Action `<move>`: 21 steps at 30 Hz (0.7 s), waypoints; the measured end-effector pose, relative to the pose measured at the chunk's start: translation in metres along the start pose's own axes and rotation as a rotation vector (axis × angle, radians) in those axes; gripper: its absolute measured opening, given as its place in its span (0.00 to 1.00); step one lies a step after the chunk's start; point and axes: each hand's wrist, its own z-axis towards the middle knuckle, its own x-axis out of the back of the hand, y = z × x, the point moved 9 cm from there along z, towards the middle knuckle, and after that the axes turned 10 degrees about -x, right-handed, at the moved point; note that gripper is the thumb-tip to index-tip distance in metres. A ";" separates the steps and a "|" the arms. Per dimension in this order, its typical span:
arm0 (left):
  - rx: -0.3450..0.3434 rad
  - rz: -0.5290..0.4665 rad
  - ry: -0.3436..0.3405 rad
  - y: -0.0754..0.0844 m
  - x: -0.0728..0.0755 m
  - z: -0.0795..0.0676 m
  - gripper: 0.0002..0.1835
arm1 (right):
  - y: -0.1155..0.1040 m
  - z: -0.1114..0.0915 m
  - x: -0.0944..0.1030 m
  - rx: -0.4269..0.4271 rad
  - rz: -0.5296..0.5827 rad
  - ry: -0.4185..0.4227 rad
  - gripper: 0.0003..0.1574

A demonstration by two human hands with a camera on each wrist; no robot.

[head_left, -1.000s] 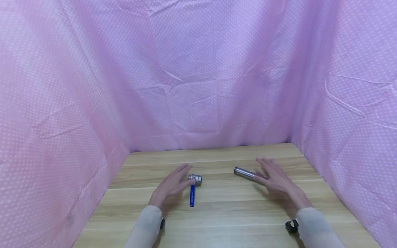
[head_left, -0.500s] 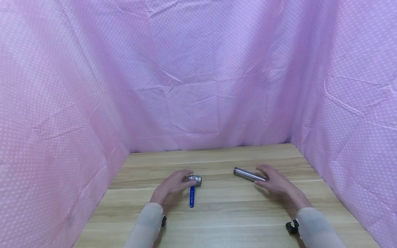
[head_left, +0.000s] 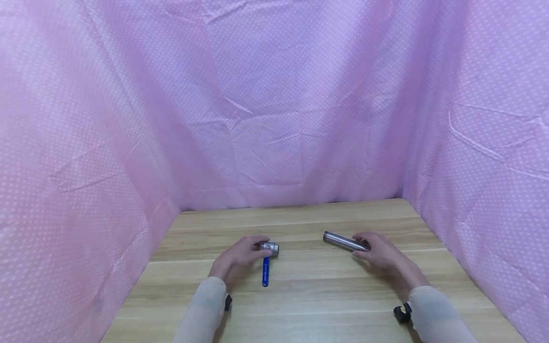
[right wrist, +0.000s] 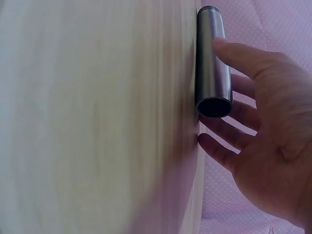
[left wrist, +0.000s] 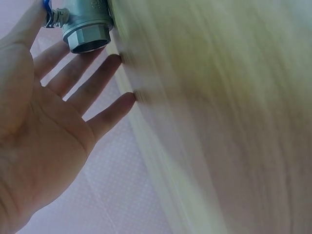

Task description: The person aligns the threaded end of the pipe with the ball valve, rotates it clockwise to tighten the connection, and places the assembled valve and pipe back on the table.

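A ball valve [head_left: 270,247] with a steel body and a blue lever handle [head_left: 265,274] lies on the wooden table [head_left: 300,300], left of centre. My left hand [head_left: 252,249] curls over the body. In the left wrist view the valve [left wrist: 85,29] sits between thumb and index finger of the left hand [left wrist: 73,58], with the other fingertips on the table. A steel tube [head_left: 343,241] lies right of centre. My right hand [head_left: 365,247] holds its near end. In the right wrist view the thumb [right wrist: 243,56] lies on the tube [right wrist: 212,63] and the fingers curl behind it.
Pink dotted cloth [head_left: 274,119] walls in the table at the back and on both sides. Bare wood shows between the two hands and along the back of the table. Both sleeves [head_left: 201,314] come in from the near edge.
Both hands went from flat and spread over the parts to curled onto them: the left closed on the valve body, the right on the tube's near end. Valve and tube have not moved.
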 end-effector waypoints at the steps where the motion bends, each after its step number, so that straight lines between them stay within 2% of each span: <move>1: -0.003 -0.013 -0.002 0.000 0.000 0.000 0.35 | 0.000 0.000 0.000 -0.001 0.006 -0.004 0.35; 9: -0.050 -0.066 -0.023 0.001 0.002 0.001 0.34 | 0.000 0.000 -0.002 -0.022 0.052 -0.027 0.23; 15: -0.063 -0.057 -0.023 0.001 0.003 0.003 0.32 | 0.000 0.000 -0.003 -0.028 0.070 -0.027 0.23; 21: -0.030 -0.079 -0.020 -0.001 0.001 0.003 0.31 | 0.001 0.002 -0.002 -0.019 0.061 -0.026 0.23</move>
